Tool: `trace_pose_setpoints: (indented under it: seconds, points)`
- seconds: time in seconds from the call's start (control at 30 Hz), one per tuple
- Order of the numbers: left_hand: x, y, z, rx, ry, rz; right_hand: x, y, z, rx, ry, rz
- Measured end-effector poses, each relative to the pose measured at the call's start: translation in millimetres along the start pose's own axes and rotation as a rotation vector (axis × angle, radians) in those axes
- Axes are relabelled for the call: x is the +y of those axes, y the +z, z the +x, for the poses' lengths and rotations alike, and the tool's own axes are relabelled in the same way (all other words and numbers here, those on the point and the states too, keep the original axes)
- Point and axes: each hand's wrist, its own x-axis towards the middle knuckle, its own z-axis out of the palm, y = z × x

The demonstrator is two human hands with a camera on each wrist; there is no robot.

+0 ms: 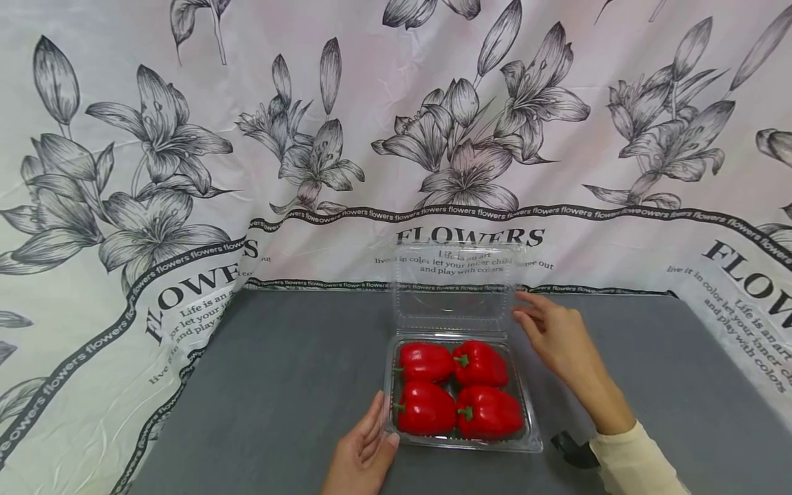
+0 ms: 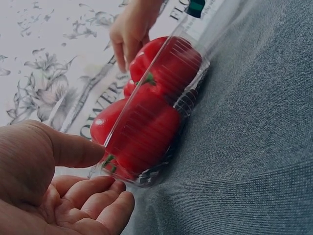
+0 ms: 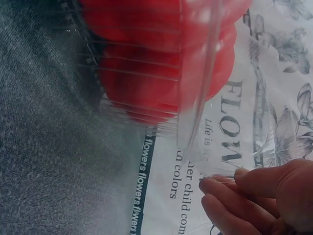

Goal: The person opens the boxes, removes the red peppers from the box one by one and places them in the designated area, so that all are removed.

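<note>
A clear plastic clamshell container (image 1: 465,443) stands on the grey table, filled with several red bell peppers (image 1: 427,409) with green stems. Its hinged clear lid (image 1: 454,295) is raised upright at the back. My left hand (image 1: 361,450) holds the near left corner of the container, thumb at the front and fingers along the side; the left wrist view shows the thumb tip (image 2: 98,154) at the rim. At the lid's right edge, my right hand (image 1: 557,337) pinches the plastic between thumb and fingers (image 3: 215,188).
The grey tabletop (image 1: 291,364) spreads around the container. A white cloth (image 1: 322,254) printed with flowers and lettering hangs behind and at both sides. A black device (image 1: 572,450) sits at the right wrist, by a cream sleeve (image 1: 634,460).
</note>
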Motion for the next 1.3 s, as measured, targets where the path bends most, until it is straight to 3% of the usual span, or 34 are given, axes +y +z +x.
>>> trace_pose_setpoints:
  seconds: [1.3]
  points:
    - [-0.1, -2.4, 1.3, -0.016, -0.004, 0.027, 15, 12, 6.4, -0.116, -0.011, -0.030]
